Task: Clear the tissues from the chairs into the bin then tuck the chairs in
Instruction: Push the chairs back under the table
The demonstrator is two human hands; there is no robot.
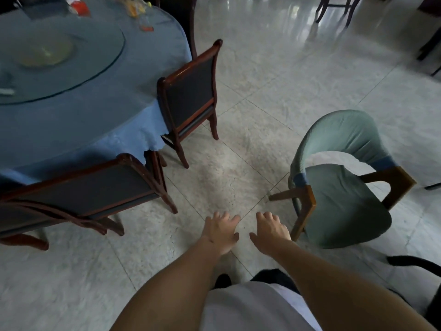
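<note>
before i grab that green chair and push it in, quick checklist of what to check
1. Both hands free: ok. Left hand and right hand hold nothing, fingers relaxed.
2. Green chair seat free of tissues: ok, none visible on the seat.
3. Green chair tucked in: not ok, it stands out on the floor, apart from the round table.
4. Path to the table: ok, bare tiles between them.
5. The two wooden chairs, far and near: ok, both against the tablecloth.
6. Bin location: cannot tell, none in view.
</note>
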